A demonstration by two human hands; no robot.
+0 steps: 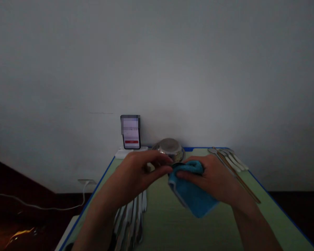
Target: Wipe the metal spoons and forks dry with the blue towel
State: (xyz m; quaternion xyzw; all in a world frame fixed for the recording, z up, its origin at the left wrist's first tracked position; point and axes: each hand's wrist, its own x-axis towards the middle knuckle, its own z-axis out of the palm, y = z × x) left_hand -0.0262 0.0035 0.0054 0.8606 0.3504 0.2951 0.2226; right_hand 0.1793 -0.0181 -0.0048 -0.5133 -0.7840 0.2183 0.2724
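My right hand is wrapped round a folded blue cloth that hangs down over the green table. My left hand is closed in a pinch right beside it, fingertips meeting the cloth's top edge around a small dark item that I cannot make out. Just behind both hands stands an upturned metal bowl.
Several metal knives or spoons lie in a row at the front left. Spoons and chopsticks lie at the back right. A phone leans against the wall on a white stand. A cable runs along the floor at left.
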